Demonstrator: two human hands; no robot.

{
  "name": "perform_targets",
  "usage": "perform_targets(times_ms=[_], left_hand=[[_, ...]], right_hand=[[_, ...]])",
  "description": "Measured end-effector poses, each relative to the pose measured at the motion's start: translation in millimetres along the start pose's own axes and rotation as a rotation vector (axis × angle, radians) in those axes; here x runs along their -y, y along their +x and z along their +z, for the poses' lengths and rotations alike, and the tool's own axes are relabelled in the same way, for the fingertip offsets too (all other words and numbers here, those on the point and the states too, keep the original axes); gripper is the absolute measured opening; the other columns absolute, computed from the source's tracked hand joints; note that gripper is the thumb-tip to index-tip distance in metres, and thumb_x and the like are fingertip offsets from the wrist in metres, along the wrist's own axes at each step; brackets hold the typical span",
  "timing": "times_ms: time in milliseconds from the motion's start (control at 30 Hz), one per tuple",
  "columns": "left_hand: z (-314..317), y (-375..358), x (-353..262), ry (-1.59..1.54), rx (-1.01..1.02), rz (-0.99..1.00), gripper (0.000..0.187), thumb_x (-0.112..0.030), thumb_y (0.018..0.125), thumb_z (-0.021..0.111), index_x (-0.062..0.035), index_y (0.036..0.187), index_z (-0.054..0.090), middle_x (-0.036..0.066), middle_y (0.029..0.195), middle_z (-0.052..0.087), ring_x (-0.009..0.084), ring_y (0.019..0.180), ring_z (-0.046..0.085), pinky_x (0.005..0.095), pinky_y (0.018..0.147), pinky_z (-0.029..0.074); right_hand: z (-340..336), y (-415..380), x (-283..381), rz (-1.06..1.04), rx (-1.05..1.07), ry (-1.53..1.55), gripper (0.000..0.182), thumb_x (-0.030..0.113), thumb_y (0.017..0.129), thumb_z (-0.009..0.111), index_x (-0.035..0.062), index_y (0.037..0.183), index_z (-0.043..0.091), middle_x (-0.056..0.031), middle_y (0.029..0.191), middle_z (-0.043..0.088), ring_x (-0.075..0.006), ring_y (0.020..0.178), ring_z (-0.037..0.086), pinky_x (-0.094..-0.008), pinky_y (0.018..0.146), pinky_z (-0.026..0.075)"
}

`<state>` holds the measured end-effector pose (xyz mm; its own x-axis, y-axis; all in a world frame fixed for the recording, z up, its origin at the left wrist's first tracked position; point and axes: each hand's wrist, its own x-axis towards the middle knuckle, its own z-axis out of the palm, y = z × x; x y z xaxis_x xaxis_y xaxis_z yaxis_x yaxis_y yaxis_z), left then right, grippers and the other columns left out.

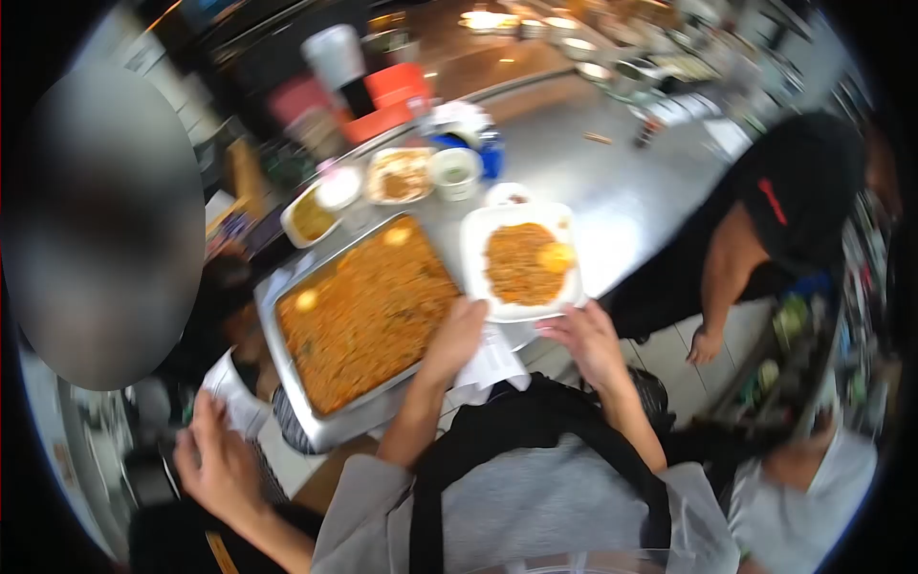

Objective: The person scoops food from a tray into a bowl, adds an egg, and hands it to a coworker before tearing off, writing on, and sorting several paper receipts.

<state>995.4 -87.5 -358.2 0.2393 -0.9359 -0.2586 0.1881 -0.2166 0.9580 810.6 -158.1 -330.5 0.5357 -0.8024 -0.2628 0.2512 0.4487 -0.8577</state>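
A white square plate [473, 239] carries orange-brown noodles [521, 273] with a yellow egg piece [556, 256] on its right side. My left hand [457, 340] grips the plate's near left corner. At the near right corner my right hand [593, 346] has its thumb at the rim and its fingers below the edge. White paper slips [492, 362] hang beside my left hand, under the plate's near edge. Left of the plate lies a large metal tray [275, 354] filled with the same orange-brown food, topped with egg pieces [306, 301].
Behind the tray stand a yellow-filled tub [312, 216], a food container [400, 175] and a white cup [455, 174]. Another person's hand [215, 454] holds a paper slip [234, 394] at left. A person in black [765, 201] leans at the steel counter [564, 143] on the right.
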Motion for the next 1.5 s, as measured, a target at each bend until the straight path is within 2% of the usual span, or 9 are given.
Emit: perform_targets(times_ms=[633,767,833,967,1267,1300,1400,1433,1500], left_hand=[[103,65,-20,0.196,0.027,-0.003,0.037,-0.032,0.093,0.039,0.0,0.088,0.057,-0.001,0.066,0.048,0.0041,0.062,0.044,0.0236,0.056,0.038],[118,81,-33,0.13,-0.145,-0.083,0.04,-0.034,0.094,0.034,-0.0028,0.091,0.058,-0.002,0.057,0.045,0.0049,0.049,0.041,0.0207,0.045,0.032],[121,89,-47,0.152,-0.444,0.052,0.039,-0.036,0.093,0.035,-0.0049,0.089,0.059,-0.003,0.052,0.043,0.0049,0.042,0.038,0.0204,0.04,0.028],[123,99,-96,0.122,-0.521,0.22,0.035,-0.035,0.092,0.039,-0.0061,0.084,0.058,-0.005,0.048,0.038,0.0044,0.04,0.035,0.0191,0.039,0.026],[199,66,-97,0.047,0.345,0.305,0.033,-0.035,0.092,0.039,-0.0073,0.078,0.049,-0.003,0.049,0.039,0.0045,0.038,0.036,0.0171,0.038,0.029],[210,63,-86,0.089,0.446,0.234,0.036,-0.033,0.092,0.038,-0.0026,0.079,0.051,0.004,0.063,0.049,0.0081,0.053,0.046,0.0198,0.047,0.035],[278,69,-64,0.276,0.895,0.645,0.037,-0.031,0.091,0.04,-0.0029,0.069,0.052,0.001,0.066,0.048,0.0085,0.063,0.045,0.0217,0.056,0.035],[301,58,-53,0.168,0.917,0.222,0.042,-0.037,0.09,0.044,-0.0045,0.066,0.052,-0.001,0.058,0.047,0.006,0.053,0.042,0.0202,0.048,0.031],[350,52,-32,0.27,0.92,0.055,0.055,-0.049,0.087,0.044,-0.0058,0.054,0.05,-0.003,0.046,0.041,0.0056,0.042,0.038,0.0211,0.041,0.028]], right_hand=[[-121,66,38,-0.087,-0.108,0.036,0.028,0.004,0.086,0.034,-0.0057,0.111,0.042,-0.0149,0.097,0.059,-0.019,0.075,0.062,-0.027,0.068,0.052],[-146,75,62,-0.078,-0.135,-0.054,0.03,0.002,0.085,0.035,-0.0054,0.113,0.042,-0.0138,0.096,0.059,-0.0189,0.073,0.062,-0.027,0.065,0.053],[-156,73,66,-0.086,-0.116,-0.074,0.032,0.001,0.084,0.034,-0.0064,0.116,0.039,-0.0144,0.097,0.058,-0.0187,0.073,0.061,-0.0263,0.065,0.052],[-171,48,53,-0.109,-0.114,-0.104,0.038,0.001,0.084,0.036,-0.0063,0.121,0.034,-0.0147,0.095,0.058,-0.0181,0.069,0.061,-0.025,0.062,0.052],[-164,-103,-69,-0.235,-0.645,0.08,0.034,0.002,0.085,0.04,-0.0082,0.118,0.037,-0.0157,0.092,0.058,-0.0189,0.067,0.062,-0.025,0.059,0.053],[-165,-125,-81,-0.237,-0.69,0.101,0.034,0.002,0.085,0.04,-0.0082,0.118,0.037,-0.0157,0.092,0.058,-0.0189,0.067,0.062,-0.025,0.059,0.053],[-164,-177,-88,-0.275,-1.004,0.139,0.036,0.002,0.085,0.04,-0.0079,0.119,0.036,-0.0163,0.096,0.057,-0.0196,0.069,0.062,-0.0248,0.059,0.053],[-167,-193,-94,-0.303,-1.078,0.14,0.035,0.002,0.086,0.04,-0.0079,0.119,0.036,-0.0164,0.096,0.057,-0.0198,0.069,0.062,-0.0248,0.059,0.053],[-165,-224,-95,-0.371,-1.241,0.177,0.036,0.001,0.085,0.037,-0.0081,0.12,0.035,-0.0167,0.097,0.056,-0.0197,0.067,0.061,-0.0248,0.058,0.053]])
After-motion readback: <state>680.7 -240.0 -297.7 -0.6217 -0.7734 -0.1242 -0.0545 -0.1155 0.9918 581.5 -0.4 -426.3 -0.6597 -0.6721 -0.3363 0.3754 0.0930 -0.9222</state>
